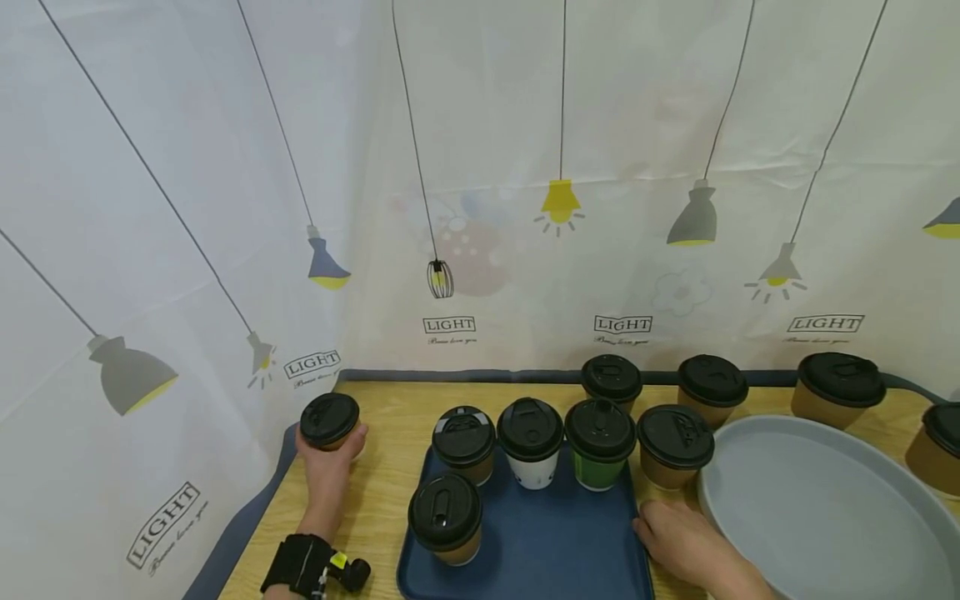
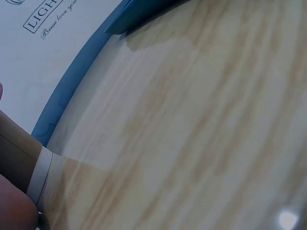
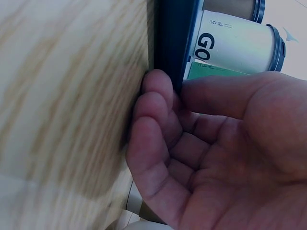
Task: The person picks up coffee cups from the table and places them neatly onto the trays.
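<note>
Pale wall covering (image 1: 517, 125) printed with hanging lamps rises behind a wood-grain table (image 1: 390, 417). Near its far left corner, the left grip (image 1: 326, 471) is closed round a black-lidded cup (image 1: 330, 423), thumb and fingers on opposite sides just beneath the lid. Whether the base rests on the wood is hard to say, since the left wrist camera catches only part of the cup.

Well apart from it, the right grip (image 1: 678, 537) is curled nearly closed at the right edge of a blue tray (image 1: 555, 550), thumb against the rim; it appears to pinch it. On the tray stand a rear brown cup (image 1: 465, 450), a front brown cup (image 1: 446, 521), a white cup (image 1: 531, 446) and a green cup (image 1: 600, 446).

To handle the held cup well, keep it upright, squeeze its wall only lightly and never carry it by the lid. The rim is best steadied without lifting, as a tilt could topple the cups. Mind the outer brown cup (image 1: 675, 450), just beyond those right knuckles.
</note>
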The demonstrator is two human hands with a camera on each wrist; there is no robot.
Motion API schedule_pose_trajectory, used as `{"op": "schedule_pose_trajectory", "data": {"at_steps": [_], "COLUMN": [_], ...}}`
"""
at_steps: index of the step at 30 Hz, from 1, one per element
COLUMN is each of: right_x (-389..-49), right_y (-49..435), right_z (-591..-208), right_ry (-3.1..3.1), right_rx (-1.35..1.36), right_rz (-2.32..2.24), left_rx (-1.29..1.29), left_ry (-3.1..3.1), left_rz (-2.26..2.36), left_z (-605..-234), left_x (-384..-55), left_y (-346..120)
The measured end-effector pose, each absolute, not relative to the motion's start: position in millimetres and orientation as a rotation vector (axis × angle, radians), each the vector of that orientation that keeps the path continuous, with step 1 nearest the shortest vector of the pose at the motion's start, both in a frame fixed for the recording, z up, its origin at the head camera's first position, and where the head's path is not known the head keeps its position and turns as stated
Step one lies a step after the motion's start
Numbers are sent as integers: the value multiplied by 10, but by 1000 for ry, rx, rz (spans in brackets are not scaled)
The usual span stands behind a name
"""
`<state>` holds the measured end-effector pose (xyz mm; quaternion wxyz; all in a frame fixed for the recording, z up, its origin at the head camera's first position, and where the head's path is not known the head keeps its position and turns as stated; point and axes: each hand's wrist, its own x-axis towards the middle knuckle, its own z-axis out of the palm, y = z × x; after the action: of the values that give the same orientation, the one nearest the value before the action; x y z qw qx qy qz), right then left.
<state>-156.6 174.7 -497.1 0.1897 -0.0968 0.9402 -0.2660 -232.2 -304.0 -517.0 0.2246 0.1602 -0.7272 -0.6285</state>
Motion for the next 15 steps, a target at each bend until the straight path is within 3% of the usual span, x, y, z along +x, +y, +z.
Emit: {"op": "schedule_pose_trajectory", "data": {"at_steps": [15], "right_x": [-1524], "right_y": [1669], "right_z": [-4804], "right_ry": [2637], "right_rx": [-243], "right_rz": [-732], "left_rx": [490], "left_ry": [-1927], "left_rz": [-1726], "left_z": [-5094], "left_x": [-2367], "left_y": [-3012]}}
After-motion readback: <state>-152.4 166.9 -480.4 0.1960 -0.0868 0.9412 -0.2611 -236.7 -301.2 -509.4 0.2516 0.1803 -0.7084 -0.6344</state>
